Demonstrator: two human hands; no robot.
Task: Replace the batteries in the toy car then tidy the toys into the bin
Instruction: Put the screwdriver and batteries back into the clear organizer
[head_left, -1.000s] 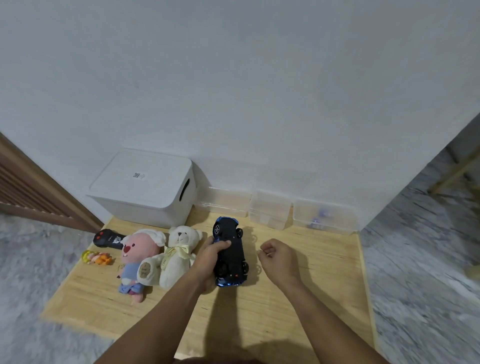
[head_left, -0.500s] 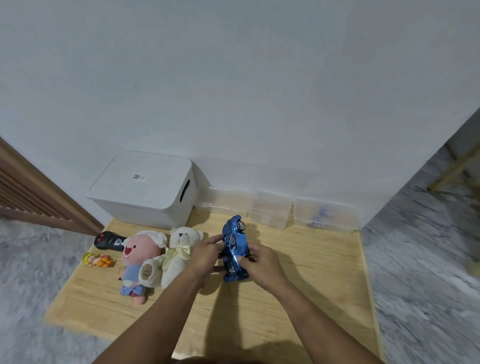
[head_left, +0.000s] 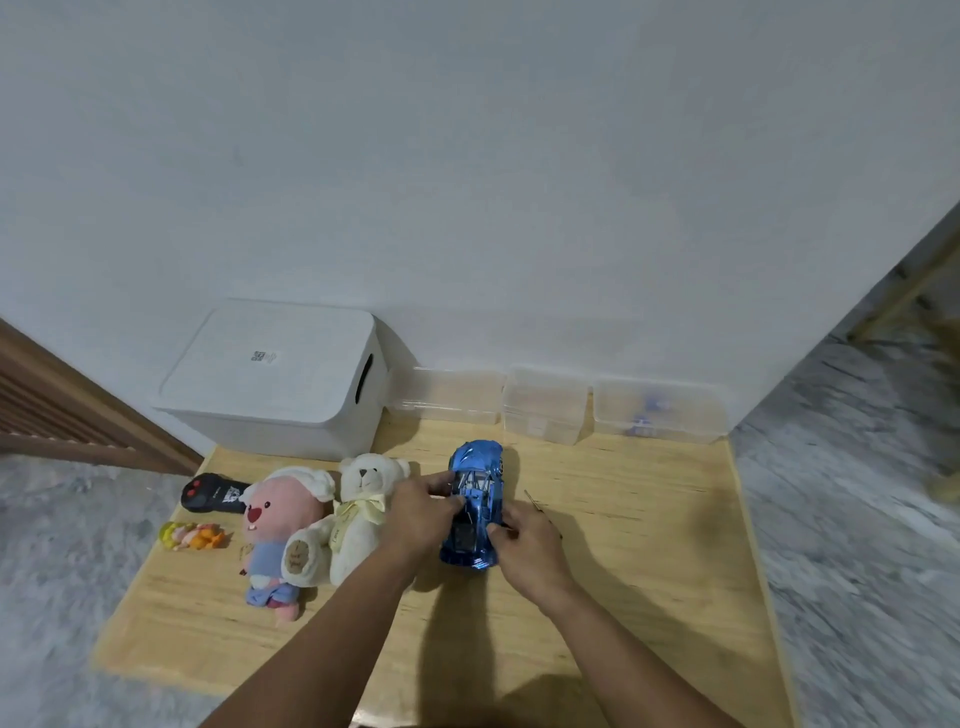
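Car (head_left: 475, 512) now sits roof-up on the table (head_left: 649, 545), flipped from belly-up a second ago. Your left hand (head_left: 421, 514) and right hand (head_left: 527, 543) grip its sides, so tidying looks next.

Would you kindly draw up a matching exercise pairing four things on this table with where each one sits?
Things:
1. car
2. bin
3. remote
4. bear

Places:
A. back left corner, by the wall
B. between both hands
C. left edge, behind the small orange toy
D. beside the pink plush, left of the car

Pairs: 1-B, 2-A, 3-C, 4-D
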